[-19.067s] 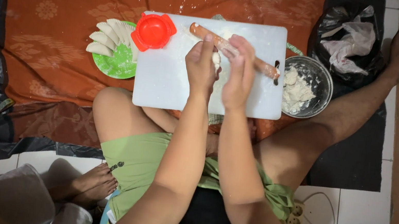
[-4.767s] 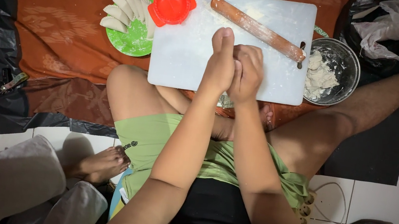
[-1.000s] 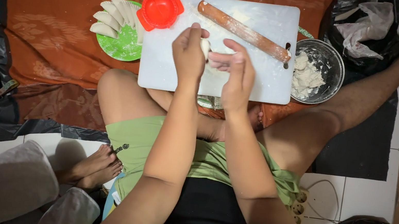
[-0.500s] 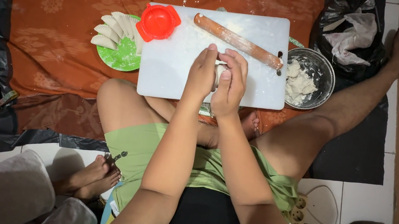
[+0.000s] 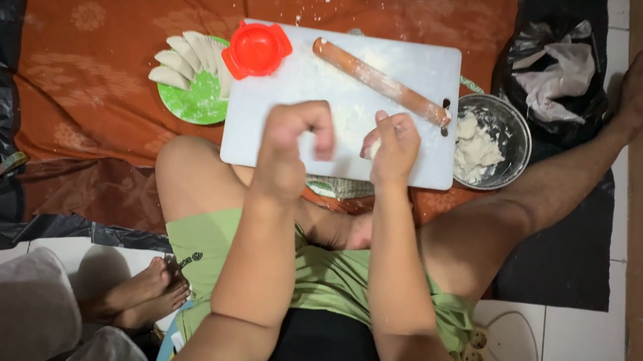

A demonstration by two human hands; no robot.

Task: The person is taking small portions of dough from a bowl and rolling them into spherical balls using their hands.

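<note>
Sitting cross-legged, dough is worked over a white cutting board (image 5: 349, 105).
A small dough piece (image 5: 372, 147) is pinched by the right hand (image 5: 393, 145); the left hand (image 5: 294, 139) is loosely curled, emptiness uncertain; a rolling pin (image 5: 377, 79) lies at twelve o'clock within reach.

A home floor used as a kitchen: white tiles (image 5: 567, 341) behind the right hand (image 5: 393, 145), an orange patterned cloth (image 5: 105, 50) spread ahead of both hands, a floury cutting board (image 5: 354, 68) and a dough bowl (image 5: 504, 135) just right of it.

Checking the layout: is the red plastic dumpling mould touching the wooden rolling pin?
Apart. The head view shows bare white board between the red plastic dumpling mould and the wooden rolling pin.
</note>
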